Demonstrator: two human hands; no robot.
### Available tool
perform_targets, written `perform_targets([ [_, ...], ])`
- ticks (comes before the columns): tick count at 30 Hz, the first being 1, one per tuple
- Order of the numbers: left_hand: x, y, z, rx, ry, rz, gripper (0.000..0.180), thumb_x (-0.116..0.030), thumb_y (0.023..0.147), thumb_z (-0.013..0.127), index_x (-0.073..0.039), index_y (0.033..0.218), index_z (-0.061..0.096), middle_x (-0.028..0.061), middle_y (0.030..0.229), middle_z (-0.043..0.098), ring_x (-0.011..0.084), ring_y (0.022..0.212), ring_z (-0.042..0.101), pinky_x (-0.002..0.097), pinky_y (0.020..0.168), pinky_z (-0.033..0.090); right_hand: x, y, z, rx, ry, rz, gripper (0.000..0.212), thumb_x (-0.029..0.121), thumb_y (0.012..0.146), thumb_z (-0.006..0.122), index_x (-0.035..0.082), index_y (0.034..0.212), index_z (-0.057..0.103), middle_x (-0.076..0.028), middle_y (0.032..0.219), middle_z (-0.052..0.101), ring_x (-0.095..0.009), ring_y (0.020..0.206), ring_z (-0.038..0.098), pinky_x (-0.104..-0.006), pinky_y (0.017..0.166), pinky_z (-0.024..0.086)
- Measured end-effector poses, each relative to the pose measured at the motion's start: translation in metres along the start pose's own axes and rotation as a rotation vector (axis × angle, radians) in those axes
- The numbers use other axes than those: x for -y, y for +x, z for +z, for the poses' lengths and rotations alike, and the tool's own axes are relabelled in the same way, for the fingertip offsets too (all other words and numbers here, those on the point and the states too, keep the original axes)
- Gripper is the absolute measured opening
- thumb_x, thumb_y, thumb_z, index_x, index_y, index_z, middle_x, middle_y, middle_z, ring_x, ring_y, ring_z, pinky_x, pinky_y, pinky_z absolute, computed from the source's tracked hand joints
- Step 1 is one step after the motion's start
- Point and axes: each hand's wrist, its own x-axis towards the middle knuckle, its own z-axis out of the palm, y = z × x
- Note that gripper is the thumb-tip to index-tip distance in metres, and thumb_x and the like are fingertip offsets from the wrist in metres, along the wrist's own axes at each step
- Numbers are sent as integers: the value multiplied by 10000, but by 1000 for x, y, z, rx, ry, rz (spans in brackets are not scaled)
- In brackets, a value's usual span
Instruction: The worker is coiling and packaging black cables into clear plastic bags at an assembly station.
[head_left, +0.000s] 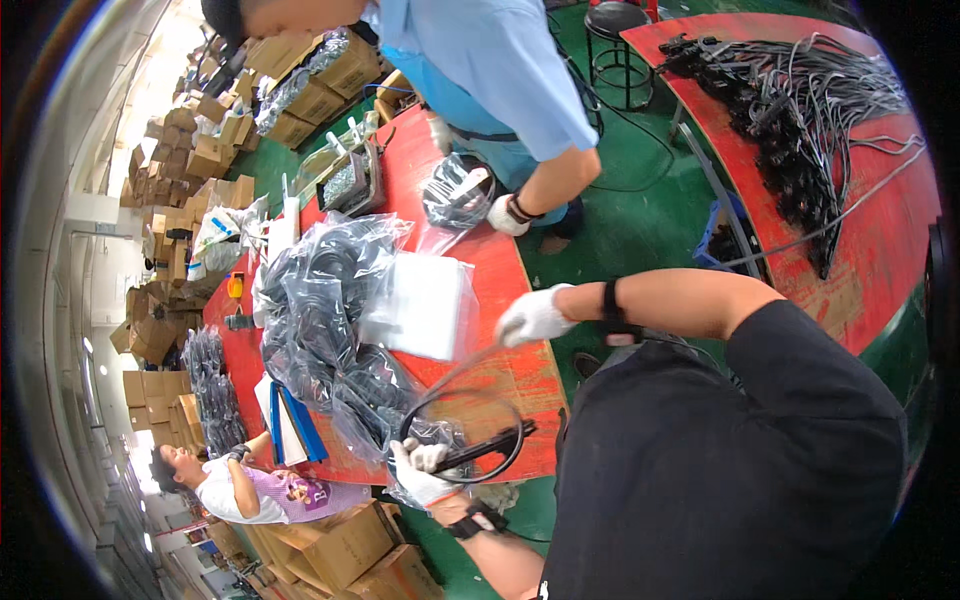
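Note:
My left hand (424, 474), in a white glove, is closed around a coiled black cable (522, 432) and a black stick-like part (488, 448). A length of the cable, blurred by motion, runs up from the coil to my right hand (533, 316). That hand, also gloved in white, is closed on the cable above the table's edge. Beyond my left hand lie clear plastic bags of coiled black cables (322, 300). A stack of flat clear plastic bags (425, 305) rests on the red table (500, 262) between those bundles and my right hand.
Across the table a person in blue (480, 80) handles a bagged cable (457, 192). Another person (262, 482) stands at the lower left near blue and white folders (290, 422). Many loose cables (800, 110) cover a second red table (880, 260). Cardboard boxes (345, 545) are stacked around.

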Motion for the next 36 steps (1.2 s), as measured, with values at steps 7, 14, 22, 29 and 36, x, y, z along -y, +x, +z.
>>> perform_targets([
  [7,-55,39,-75,-267,286,429,384,-406,1122,539,-91,901,533,-83,567,314,55,454,326,248,486,397,-19,-172,4,-108,-89,330,425,340,1022,625,194,1419,667,-215,1143,722,-359,1057,702,-441,937,536],
  [14,19,61,-8,177,251,78,374,-422,1134,495,-89,988,582,-40,667,415,128,607,420,326,726,449,74,-149,-3,156,-328,-50,336,374,1002,615,219,1271,743,-176,1041,759,-416,980,709,-513,837,563],
  [22,74,20,64,455,684,49,454,-484,1103,544,-50,999,626,29,675,546,194,637,545,366,666,460,137,-28,-49,-159,-121,-271,335,412,989,641,162,1159,786,-103,1020,779,-309,920,735,-425,832,560],
  [29,85,-21,88,508,520,-114,537,-558,1097,500,-82,899,652,-81,509,296,110,439,256,337,574,344,102,-1,-54,-184,-225,-237,410,481,1057,557,191,1265,759,-89,1181,771,-308,1060,716,-421,931,542],
  [36,19,-13,18,103,-159,-334,490,-491,1109,532,-124,786,572,-105,498,309,67,393,232,283,521,342,30,-59,-21,25,-236,1,493,474,1087,479,154,1430,631,-217,1310,701,-422,1183,666,-499,1020,516],
])
